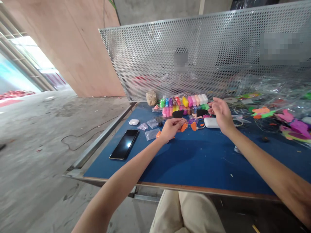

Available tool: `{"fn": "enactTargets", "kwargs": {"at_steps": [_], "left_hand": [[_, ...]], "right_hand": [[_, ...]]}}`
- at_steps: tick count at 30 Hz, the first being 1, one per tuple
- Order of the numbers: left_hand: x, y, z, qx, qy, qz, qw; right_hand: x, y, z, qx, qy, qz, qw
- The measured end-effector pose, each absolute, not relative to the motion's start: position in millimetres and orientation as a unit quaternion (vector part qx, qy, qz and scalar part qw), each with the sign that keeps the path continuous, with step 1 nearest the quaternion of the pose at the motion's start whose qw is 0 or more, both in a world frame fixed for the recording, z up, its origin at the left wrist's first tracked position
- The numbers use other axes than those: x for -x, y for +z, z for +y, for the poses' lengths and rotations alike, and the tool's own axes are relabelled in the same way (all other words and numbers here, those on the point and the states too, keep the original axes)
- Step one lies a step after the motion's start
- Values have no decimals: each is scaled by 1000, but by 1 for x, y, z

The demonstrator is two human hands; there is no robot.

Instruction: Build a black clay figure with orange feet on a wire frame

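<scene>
My left hand (171, 128) rests on the blue table (194, 158), fingers curled and pinched over a small orange clay piece (184, 127). A second orange piece (193, 126) lies just to its right. My right hand (221, 114) hovers above a white box (211, 122), its fingers bent and pinched together at the tips; what they hold is too small to make out. Behind both hands lies a row of coloured clay packets (184, 101), with two black clay shapes (178, 114) in front of them.
A black phone (124, 144) and a white earbud case (133, 122) lie at the table's left. Small clear bags (152, 123) sit near them. A perforated metal screen (206, 55) stands behind. Clay shapes and plastic wrap (289, 119) crowd the right side.
</scene>
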State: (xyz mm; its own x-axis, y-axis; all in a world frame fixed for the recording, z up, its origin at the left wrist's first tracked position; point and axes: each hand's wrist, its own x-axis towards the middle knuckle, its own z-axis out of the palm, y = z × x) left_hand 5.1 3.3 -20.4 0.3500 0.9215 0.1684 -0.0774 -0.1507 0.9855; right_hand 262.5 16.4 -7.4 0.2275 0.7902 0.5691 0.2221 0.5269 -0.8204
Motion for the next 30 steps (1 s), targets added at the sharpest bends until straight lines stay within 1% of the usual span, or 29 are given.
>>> {"fn": "enactTargets", "kwargs": {"at_steps": [2,3,4,6,13,15,19,23,27,30], "left_hand": [[-5,-20,3,-582,468,341,571],[-5,-20,3,-570,475,337,580],[-6,-20,2,-561,479,334,586],[-8,-19,0,-557,480,334,590],[-13,-20,-4,-608,444,335,567],[-13,-22,-4,-608,432,345,570],[-13,-26,-2,-598,417,353,587],[-14,-25,-3,-598,423,363,576],[-21,-24,-9,-599,458,358,550],[-30,-26,-14,-589,506,319,544]], "right_hand": [[-262,-26,11,442,268,-544,661],[-260,-32,8,447,305,-546,639],[-257,-36,3,448,345,-571,595],[-249,-38,-5,425,389,-630,520],[-230,-39,-19,443,500,-590,453],[-232,-42,-17,445,511,-580,453],[-236,-45,-15,431,489,-606,456],[-232,-45,-15,420,480,-606,476],[-226,-46,-14,425,461,-572,529],[-223,-45,-15,423,429,-579,550]]}}
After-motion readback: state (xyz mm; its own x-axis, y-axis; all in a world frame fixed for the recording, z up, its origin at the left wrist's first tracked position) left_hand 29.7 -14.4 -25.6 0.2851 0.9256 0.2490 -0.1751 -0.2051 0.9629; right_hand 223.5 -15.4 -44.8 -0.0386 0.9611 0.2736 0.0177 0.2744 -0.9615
